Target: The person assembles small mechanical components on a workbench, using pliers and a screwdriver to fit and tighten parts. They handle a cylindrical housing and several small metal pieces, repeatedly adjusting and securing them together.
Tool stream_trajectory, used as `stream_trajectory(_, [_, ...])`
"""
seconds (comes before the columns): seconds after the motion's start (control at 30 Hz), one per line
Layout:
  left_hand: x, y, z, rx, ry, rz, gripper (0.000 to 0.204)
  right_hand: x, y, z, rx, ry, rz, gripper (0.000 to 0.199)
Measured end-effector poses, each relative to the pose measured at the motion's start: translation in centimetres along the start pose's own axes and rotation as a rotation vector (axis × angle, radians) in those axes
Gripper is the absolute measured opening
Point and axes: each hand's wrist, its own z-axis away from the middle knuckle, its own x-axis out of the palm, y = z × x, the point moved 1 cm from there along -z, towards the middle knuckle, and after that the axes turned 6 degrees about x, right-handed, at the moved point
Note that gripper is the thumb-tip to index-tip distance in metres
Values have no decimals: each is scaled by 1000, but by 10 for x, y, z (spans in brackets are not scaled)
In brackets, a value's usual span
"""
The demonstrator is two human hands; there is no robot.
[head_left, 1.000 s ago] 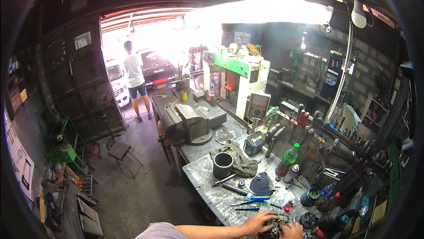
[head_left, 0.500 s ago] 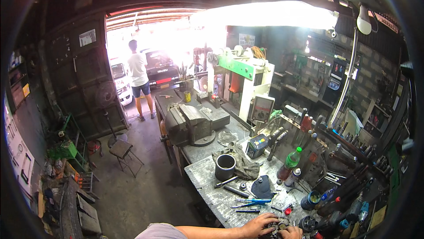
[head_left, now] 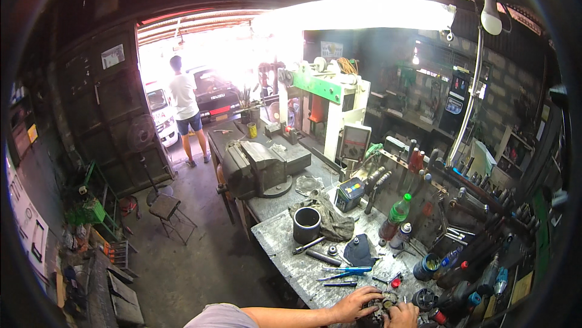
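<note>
Both my hands work at the near edge of a grey metal workbench (head_left: 285,243), at the bottom of the view. My left hand (head_left: 353,304) and my right hand (head_left: 402,314) close around a small dark metal part (head_left: 381,307) between them. Just beyond my left hand lie blue-handled pliers (head_left: 345,273) and a blue pen-like tool (head_left: 338,284). A small red item (head_left: 395,282) sits just past my right hand.
On the bench stand a black cup (head_left: 307,225) by a grey rag (head_left: 330,219), a green bottle (head_left: 394,217), a blue tin (head_left: 350,193) and a large vise (head_left: 257,167). Tools hang on the right wall. A person (head_left: 185,110) stands in the bright doorway near a chair (head_left: 167,207).
The view has tilted slightly, so the bench sits a little lower and left. My hands stay on the small part at the bench edge.
</note>
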Motion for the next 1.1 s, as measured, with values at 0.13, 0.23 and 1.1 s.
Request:
stream_trajectory(0.13, [-1, 2, 0, 4, -13, -6, 45, -1, -2, 0, -68, -85, -85, 22])
stream_trajectory(0.23, [-2, 2, -1, -5, -6, 3, 45, -4, -3, -1, -13, -69, -93, 23])
stream_trajectory(1.1, [-11, 16, -16, -8, 15, -48, 44, 10, 6, -1, 77, -70, -62, 16])
